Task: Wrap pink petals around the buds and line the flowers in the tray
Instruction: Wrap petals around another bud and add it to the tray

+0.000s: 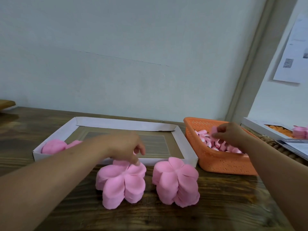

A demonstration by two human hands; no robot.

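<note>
Head cam, wooden table [150, 219] against pale wall.

Petals: 2 stacks of pink petal sheets standing on table at near edge of tray. L stack [120, 182] and R stack [176, 181] side by side, small gap between, not touching. Each is flower-shaped w/ rounded lobes; stacking axis upright, lobed faces up.

Tray [183, 145]: 1 shallow white cardboard tray, long axis running L–R, parallel to wall. 2 finished pink flowers [54, 147] in its L end, next to each other; orientation not resolvable (blurred, partly behind forearm).

Buds: 1 orange perforated basket [215, 162] just R of tray, holds a heap of pink/white buds [218, 145], too jumbled to count, pointing every way.

L hand [126, 149]: fingers curled downward, tips on top sheet of L stack at its far side; looks like a pinch on the sheet but motion blur, so grip can't be confirmed.

R hand [231, 134]: over basket, thumb + fingers pinching 1 small pink bud [213, 133], held clear above the heap. Bud axis not clear.

Far R: white box [255, 127] w/ orange contents, papers beside it.
</note>
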